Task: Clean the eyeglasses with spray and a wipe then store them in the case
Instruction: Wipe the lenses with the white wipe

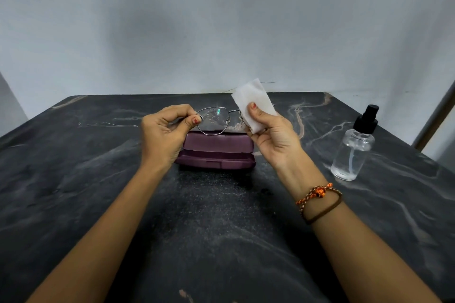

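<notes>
Both hands are raised over the marble-patterned table, at about twelve o'clock from the person. Left hand pinches the wire-framed eyeglasses at the outer edge of one lens, thumb and forefinger closed on the rim, remaining fingers curled. Right hand grips a folded white wipe, thumb pressing it over the other lens, which the wipe hides. Droplets show on the exposed lens; spraying appears complete and wiping is the step in hand.

Recommendation: keep the left pinch on the rim only, off the glass. Work the wipe with light pressure, thumb in front and fingers behind, since the thin frame would likely flex under force. The beaded lens needs the same treatment next.

Purple hard case lies open directly beneath the eyeglasses, ready for storage. Clear spray bottle with black pump stands upright at three o'clock, well apart from the hands.
</notes>
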A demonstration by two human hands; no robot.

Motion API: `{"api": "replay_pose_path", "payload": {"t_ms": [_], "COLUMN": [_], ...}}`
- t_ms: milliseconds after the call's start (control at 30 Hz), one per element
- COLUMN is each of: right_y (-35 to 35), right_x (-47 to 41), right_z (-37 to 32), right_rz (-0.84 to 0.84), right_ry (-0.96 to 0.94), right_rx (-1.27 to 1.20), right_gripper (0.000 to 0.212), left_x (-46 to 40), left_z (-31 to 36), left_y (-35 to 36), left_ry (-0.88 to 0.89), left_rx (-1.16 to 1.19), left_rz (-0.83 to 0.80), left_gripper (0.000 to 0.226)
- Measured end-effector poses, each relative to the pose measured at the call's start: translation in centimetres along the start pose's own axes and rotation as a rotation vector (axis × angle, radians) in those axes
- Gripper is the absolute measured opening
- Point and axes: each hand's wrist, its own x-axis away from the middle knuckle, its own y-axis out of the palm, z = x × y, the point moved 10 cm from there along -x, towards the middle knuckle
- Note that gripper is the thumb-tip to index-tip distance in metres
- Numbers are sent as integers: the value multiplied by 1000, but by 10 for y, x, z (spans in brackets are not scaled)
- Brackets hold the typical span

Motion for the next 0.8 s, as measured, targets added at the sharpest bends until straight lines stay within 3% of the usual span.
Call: {"api": "replay_pose_path", "payload": {"t_ms": [233,533,800], "right_y": [-2,-3,-4], "right_x": [-1,1,2], "right_z": [8,6,8], "right_rz": [28,9,100], "right_ry": [63,6,3], "right_rx": [-225,-5,-268], "right_gripper": [7,18,8], "left_x": [0,3,0], "left_z": [-2,1,-2], "left_y": [-2,6,1], "left_ry": [-11,-4,-24], "left_rx": [-13,-4,-21], "left_rz": [5,-32,-8], "left_gripper": [21,22,19]}}
